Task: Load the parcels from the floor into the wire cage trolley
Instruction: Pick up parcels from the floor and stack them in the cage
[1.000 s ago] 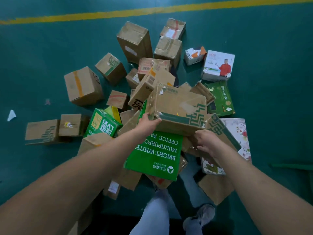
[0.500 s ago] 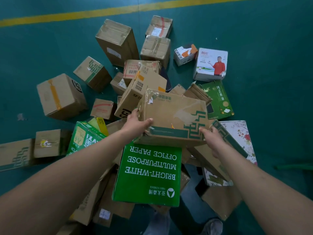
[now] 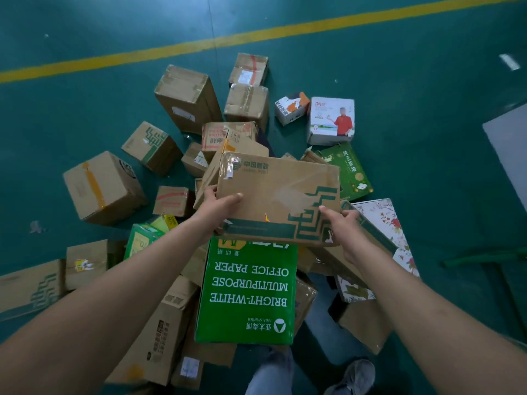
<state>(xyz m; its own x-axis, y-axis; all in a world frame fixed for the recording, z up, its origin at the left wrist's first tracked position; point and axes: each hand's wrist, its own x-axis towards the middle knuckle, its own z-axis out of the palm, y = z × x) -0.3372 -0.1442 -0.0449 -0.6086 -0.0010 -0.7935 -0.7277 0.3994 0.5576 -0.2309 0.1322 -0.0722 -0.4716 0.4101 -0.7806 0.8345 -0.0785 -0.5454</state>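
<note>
- Both hands on one parcel: my left hand (image 3: 218, 205) clamps the near left corner of the brown postal carton (image 3: 281, 195), thumb flat on top, fingers wrapped round the edge.
- My right hand (image 3: 343, 226) grips the near right corner, thumb lying over the green printed band, fingers underneath and out of sight.
- Two opposite corners, I'd say, because the carton is wide and flat; that hold keeps it level and stops it twisting.
- The carton sits above the heap, far edge tipped up a little. Whether it is fully clear of the boxes beneath, I cannot tell.
- Just below its near edge lies the green office paper box (image 3: 251, 292), lettering upside down to me, resting on other cardboard.
- To the right, a floral white box (image 3: 382, 215) sits close by my right wrist; a snag is possible if I swing that way.
- Left side is crowded too: a taped brown box (image 3: 102, 186) and smaller cartons.
- Bare green floor (image 3: 427, 95) opens up to the right, beyond the yellow line (image 3: 256, 35) as well.
- The wire cage trolley is not in view, so I judge a turn comes next.
</note>
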